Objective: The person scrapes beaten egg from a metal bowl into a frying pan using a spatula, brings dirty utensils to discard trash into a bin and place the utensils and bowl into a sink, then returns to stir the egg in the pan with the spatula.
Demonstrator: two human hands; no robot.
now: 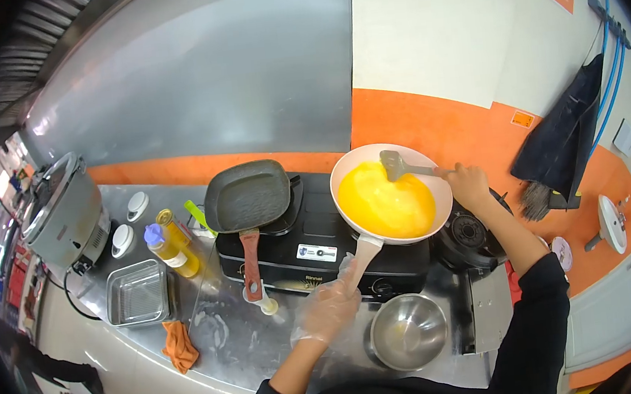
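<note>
My left hand (329,306), in a clear plastic glove, is closed around the pale handle of a frying pan (440,191). Yellow beaten egg (388,204) spreads over most of the pan's light inner surface. In my right hand (468,185), which looks bare, is a grey spatula (396,165); its blade rests at the egg's far edge. The pan sits over the right side of a black Rinnai gas stove (319,231). A steel mixing bowl (409,332) with slight yellowish residue stands on the counter just below the pan.
A square dark grill pan (247,196) occupies the left burner, its brown handle pointing at me. Further left are oil bottles (177,256), a wire-mesh tray (136,293), an orange cloth (179,347) and a large rice cooker (66,213). Another black burner (471,231) is at right.
</note>
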